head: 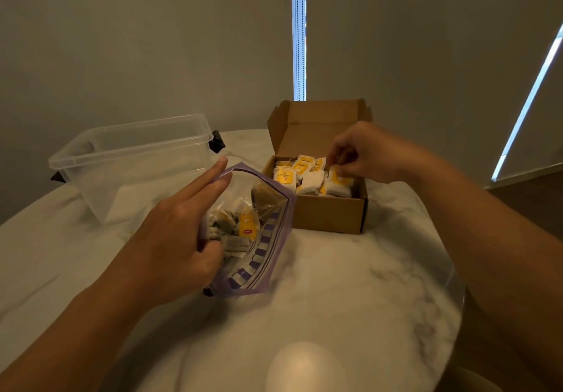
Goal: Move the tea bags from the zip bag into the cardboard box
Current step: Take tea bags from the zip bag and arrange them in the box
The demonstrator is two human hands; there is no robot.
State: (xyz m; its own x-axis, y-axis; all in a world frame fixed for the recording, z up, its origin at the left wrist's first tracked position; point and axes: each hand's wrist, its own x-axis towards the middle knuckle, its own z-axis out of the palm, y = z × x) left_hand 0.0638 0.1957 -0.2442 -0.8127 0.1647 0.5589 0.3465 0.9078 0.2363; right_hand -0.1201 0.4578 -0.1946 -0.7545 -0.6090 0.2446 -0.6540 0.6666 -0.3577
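**Crowded box, tangled strings: tea bag transfer at a delicate point**

The right hand [365,154] pinches among the tea bags [307,178] packed in the cardboard box [329,214] at the back of the worktop [335,285]. The left hand [173,239] grips the zip bag [262,257] by its side, two fingers straight along its open mouth; more lie inside. Strings and tags could snag, dragging neighbours out as the hand lifts. A slack left grip would likely let the mouth collapse.
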